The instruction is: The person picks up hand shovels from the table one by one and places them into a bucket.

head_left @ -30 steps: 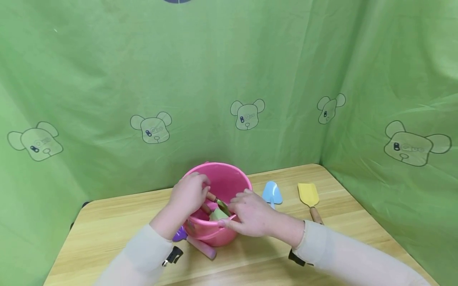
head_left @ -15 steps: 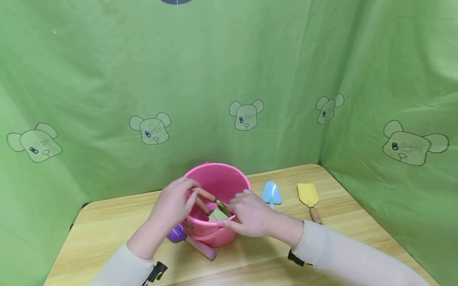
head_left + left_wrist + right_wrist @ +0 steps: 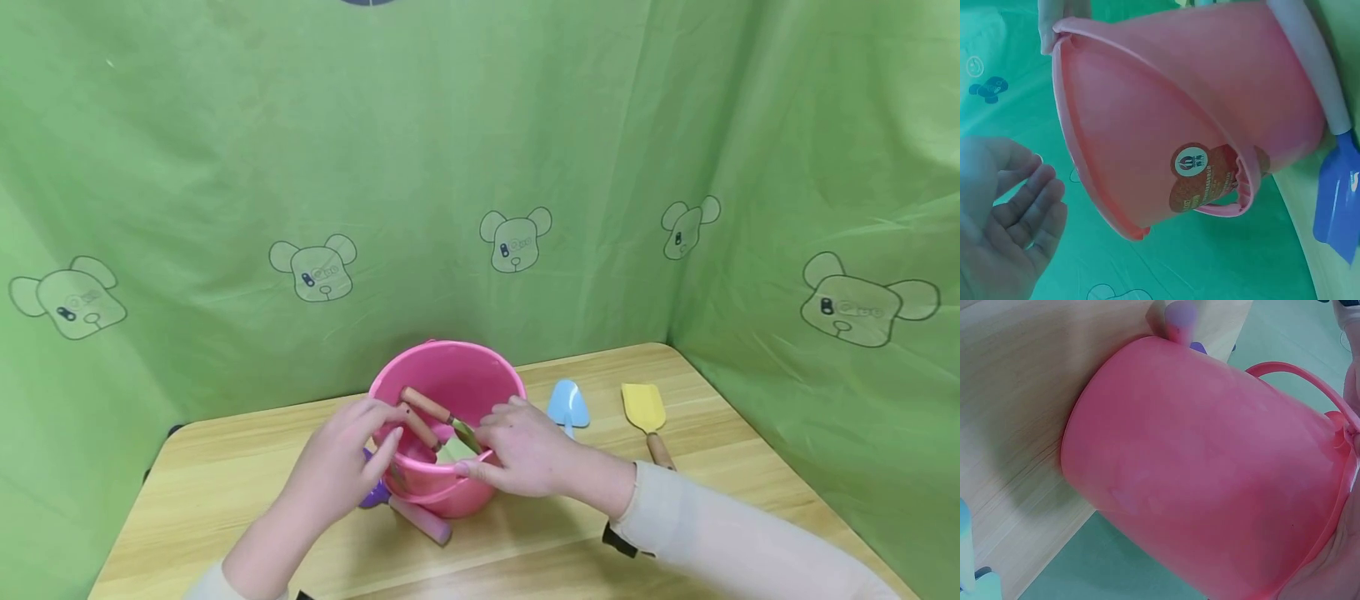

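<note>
A pink bucket [image 3: 450,492] stands on the wooden table, its handle hanging at the front. Inside lie tools with wooden handles [image 3: 426,404] and a green blade [image 3: 466,434]. The right hand [image 3: 525,450] grips the bucket's near right rim, fingers inside and thumb outside. At the left rim the left hand [image 3: 337,458] holds nothing, its fingers slightly bent; the left wrist view shows a gap between this hand [image 3: 1010,219] and the bucket [image 3: 1147,125]. A purple tool with a pink handle [image 3: 420,518] lies against the bucket's front left.
Right of the bucket, a light blue shovel [image 3: 568,405] and a yellow shovel [image 3: 643,407] with a wooden handle lie on the table [image 3: 225,467]. Green curtains [image 3: 420,125] printed with bear heads hang behind and at both sides.
The left hand has let go of a wooden-handled tool, which rests in the bucket, and has drawn back left and down. The right hand has kept its grip on the rim.
</note>
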The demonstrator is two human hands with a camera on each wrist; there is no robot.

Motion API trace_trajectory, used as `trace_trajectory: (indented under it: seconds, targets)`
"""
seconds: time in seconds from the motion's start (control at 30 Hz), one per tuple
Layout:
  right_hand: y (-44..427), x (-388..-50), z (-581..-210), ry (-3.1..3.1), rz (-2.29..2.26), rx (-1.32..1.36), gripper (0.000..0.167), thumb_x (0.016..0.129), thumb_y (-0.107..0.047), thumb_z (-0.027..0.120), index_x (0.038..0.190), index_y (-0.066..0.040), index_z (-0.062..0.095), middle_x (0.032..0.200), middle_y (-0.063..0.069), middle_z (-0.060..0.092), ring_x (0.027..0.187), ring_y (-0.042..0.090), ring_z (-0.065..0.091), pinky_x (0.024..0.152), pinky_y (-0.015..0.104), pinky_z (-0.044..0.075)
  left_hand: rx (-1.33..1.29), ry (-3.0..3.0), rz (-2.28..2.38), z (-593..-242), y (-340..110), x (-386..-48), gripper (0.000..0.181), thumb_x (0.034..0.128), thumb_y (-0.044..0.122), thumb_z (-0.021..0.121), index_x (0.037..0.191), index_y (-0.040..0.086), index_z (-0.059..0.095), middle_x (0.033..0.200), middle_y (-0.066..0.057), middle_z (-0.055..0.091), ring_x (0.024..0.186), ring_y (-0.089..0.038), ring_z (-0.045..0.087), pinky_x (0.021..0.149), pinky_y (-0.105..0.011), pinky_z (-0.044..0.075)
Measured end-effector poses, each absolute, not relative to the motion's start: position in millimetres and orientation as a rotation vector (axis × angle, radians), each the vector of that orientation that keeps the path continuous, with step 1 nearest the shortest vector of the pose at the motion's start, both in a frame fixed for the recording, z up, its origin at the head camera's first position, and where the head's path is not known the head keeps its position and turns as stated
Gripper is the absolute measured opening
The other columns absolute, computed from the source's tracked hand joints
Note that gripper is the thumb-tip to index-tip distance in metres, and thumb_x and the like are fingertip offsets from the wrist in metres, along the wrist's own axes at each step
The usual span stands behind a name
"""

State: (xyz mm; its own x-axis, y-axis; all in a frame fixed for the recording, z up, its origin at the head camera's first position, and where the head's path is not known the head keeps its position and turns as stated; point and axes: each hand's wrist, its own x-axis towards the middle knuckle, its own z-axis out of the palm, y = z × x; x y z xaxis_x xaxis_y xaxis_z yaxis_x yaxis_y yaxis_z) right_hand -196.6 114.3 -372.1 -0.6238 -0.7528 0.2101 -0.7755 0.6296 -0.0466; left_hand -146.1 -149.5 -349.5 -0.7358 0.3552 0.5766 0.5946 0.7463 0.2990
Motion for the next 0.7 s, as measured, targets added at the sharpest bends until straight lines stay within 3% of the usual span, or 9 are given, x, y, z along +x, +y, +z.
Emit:
trace_trajectory:
  seconds: [0.3,0.7]
  targets:
    - [115,-196,-371,-2.654,0.183,1.281,0.052,0.097,-0.068,0.040,0.066,-0.027,0.050,0.066,-0.016,0.042,0.067,0.007,0.042,0.074,0.030,0.038,-0.889,-2.343,-0.600,-363,-154,-128,0.018,0.0865,0.014,0.075,0.104,0.015,0.072,0.101,0.010,0.068,0.095,-0.009,0.063,0.084,-0.032,0.056]
    - [115,-195,-371,-2.662,0.191,1.277,0.054,0.097,-0.068,0.039,0.067,-0.026,0.052,0.066,-0.016,0.043,0.067,0.007,0.042,0.075,0.030,0.038,-1.054,-2.299,-0.551,-393,-158,-117,0.023,0.0817,0.017,0.078,0.104,0.020,0.071,0.106,0.011,0.067,0.095,-0.008,0.064,0.084,-0.029,0.055]
